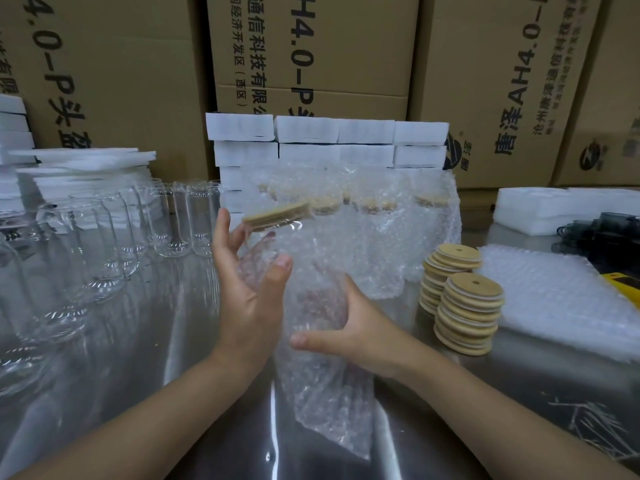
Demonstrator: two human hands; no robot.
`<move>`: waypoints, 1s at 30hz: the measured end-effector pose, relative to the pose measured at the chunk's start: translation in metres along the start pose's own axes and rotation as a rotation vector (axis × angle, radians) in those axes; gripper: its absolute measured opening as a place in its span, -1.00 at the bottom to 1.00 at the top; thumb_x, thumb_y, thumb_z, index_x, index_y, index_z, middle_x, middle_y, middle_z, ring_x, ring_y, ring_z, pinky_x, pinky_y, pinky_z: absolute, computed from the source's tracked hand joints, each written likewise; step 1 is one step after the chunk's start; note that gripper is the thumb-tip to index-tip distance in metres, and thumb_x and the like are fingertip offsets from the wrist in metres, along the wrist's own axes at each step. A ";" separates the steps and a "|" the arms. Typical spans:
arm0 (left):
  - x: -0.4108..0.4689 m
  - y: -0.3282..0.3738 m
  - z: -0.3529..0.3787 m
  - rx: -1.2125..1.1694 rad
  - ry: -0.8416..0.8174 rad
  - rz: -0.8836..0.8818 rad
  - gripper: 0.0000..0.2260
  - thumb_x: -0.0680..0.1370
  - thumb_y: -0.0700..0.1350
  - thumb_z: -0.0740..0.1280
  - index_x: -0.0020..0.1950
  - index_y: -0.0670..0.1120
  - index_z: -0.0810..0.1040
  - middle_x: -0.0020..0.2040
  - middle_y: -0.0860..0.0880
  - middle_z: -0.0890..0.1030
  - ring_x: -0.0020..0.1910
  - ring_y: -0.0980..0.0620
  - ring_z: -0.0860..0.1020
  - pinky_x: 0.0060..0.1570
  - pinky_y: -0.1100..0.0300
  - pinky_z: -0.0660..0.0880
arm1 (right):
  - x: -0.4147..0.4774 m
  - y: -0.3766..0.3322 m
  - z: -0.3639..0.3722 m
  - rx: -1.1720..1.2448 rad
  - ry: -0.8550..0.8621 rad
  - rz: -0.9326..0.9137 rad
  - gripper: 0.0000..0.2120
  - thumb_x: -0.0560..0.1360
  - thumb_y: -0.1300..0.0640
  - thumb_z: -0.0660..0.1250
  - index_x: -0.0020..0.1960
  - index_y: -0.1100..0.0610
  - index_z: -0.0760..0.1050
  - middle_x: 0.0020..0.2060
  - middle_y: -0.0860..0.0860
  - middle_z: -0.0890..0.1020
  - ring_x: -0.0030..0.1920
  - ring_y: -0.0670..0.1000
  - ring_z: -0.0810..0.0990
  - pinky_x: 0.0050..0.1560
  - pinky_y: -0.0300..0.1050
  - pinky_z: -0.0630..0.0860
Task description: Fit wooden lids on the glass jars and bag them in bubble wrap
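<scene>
The left hand [247, 289] and right hand [349, 327] gripped a lidded jar [277, 251] half inside its bubble wrap bag [325, 358] above the desk [138, 341], left of the lid stacks [467, 306]; sliding it straight down looked wisest.

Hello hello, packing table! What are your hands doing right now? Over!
Both hands, left and right, hold a clear glass jar in a bubble-wrap bag. Round wooden lid on top, tilted. Nothing in the way. Over.
</scene>
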State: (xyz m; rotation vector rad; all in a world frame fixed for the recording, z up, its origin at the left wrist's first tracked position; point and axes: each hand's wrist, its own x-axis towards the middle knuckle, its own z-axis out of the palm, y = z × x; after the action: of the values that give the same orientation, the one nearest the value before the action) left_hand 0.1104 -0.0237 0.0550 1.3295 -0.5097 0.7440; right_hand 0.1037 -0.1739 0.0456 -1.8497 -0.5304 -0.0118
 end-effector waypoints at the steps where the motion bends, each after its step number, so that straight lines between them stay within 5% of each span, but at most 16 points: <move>1: -0.001 0.001 0.001 0.012 -0.013 0.016 -0.35 0.40 0.19 0.31 0.40 0.34 0.07 0.36 0.23 0.32 0.35 0.35 0.34 0.19 0.36 0.40 | 0.000 0.002 0.002 0.000 -0.008 -0.023 -0.05 0.12 -0.20 0.62 0.37 -0.20 0.19 0.21 -0.31 0.52 0.23 -0.28 0.49 0.25 -0.26 0.45; 4: -0.001 0.006 0.004 0.000 -0.068 0.033 -0.29 0.40 0.18 0.31 0.45 0.23 0.02 0.40 0.14 0.31 0.31 0.42 0.35 0.14 0.46 0.41 | 0.000 0.003 0.004 0.099 0.061 -0.080 -0.14 0.21 0.03 0.63 0.38 -0.06 0.24 0.20 -0.14 0.58 0.22 -0.17 0.55 0.24 -0.16 0.49; 7: 0.000 0.007 0.003 -0.042 -0.179 -0.055 -0.12 0.21 0.37 0.46 0.39 0.36 0.03 0.41 0.22 0.29 0.39 0.33 0.32 0.37 0.18 0.34 | 0.000 -0.005 -0.002 0.188 0.223 -0.169 -0.30 0.23 0.17 0.57 0.26 -0.04 0.30 0.05 -0.15 0.66 0.12 -0.15 0.61 0.07 -0.28 0.53; 11: -0.008 -0.004 0.003 0.083 -0.432 -0.172 0.00 0.14 0.23 0.54 0.39 0.41 -0.02 0.27 0.50 0.22 0.23 0.66 0.20 0.11 0.64 0.25 | -0.001 -0.018 -0.012 0.252 0.385 -0.261 -0.28 0.23 0.16 0.55 0.32 0.20 0.36 0.05 0.06 0.67 0.08 -0.03 0.65 0.04 -0.24 0.55; 13: -0.011 -0.011 0.004 0.157 -0.506 -0.216 0.02 0.12 0.22 0.55 0.38 0.43 -0.04 0.29 0.56 0.22 0.24 0.66 0.19 0.08 0.68 0.21 | -0.002 -0.022 -0.015 0.275 0.410 -0.276 -0.33 0.28 0.20 0.50 0.33 0.26 0.37 0.06 0.10 0.67 0.08 0.01 0.65 0.03 -0.23 0.55; 17: -0.013 -0.014 0.007 0.226 -0.498 -0.274 0.13 0.11 0.23 0.59 0.47 0.34 -0.08 0.43 0.29 0.29 0.30 0.58 0.22 0.11 0.67 0.23 | -0.004 -0.025 -0.016 0.244 0.427 -0.263 -0.28 0.20 0.02 0.54 0.28 0.24 0.42 0.04 0.08 0.67 0.06 0.01 0.66 0.00 -0.20 0.56; 22: -0.015 -0.012 0.006 0.249 -0.426 -0.238 0.07 0.16 0.16 0.63 0.39 0.36 -0.07 0.21 0.48 0.27 0.10 0.75 0.20 -0.04 0.74 0.20 | -0.003 -0.023 -0.013 0.212 0.455 -0.254 -0.30 0.20 -0.10 0.52 0.25 0.17 0.45 -0.02 -0.04 0.69 0.03 -0.07 0.66 0.01 -0.24 0.55; 27: -0.015 -0.011 0.010 0.217 -0.353 -0.200 -0.13 0.24 -0.12 0.65 0.34 0.21 0.19 0.04 0.56 0.48 0.07 0.60 0.41 -0.09 0.69 0.31 | 0.000 -0.019 -0.010 0.133 0.472 -0.224 -0.29 0.18 -0.35 0.41 0.25 -0.08 0.42 0.15 -0.16 0.61 0.20 -0.16 0.55 0.28 -0.08 0.46; 30: -0.012 -0.010 0.010 0.167 -0.272 -0.210 -0.06 0.20 -0.13 0.67 0.43 0.07 0.22 0.10 0.32 0.58 0.06 0.45 0.53 -0.07 0.59 0.41 | 0.004 -0.016 -0.011 0.193 0.422 -0.212 -0.13 0.23 -0.44 0.30 0.44 -0.08 0.27 0.36 -0.18 0.44 0.36 -0.21 0.38 0.40 -0.14 0.31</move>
State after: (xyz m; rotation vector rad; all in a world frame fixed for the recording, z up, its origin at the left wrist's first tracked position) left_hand 0.1107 -0.0369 0.0411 1.6241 -0.5209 0.4411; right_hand 0.1044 -0.1790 0.0647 -1.5380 -0.4112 -0.4671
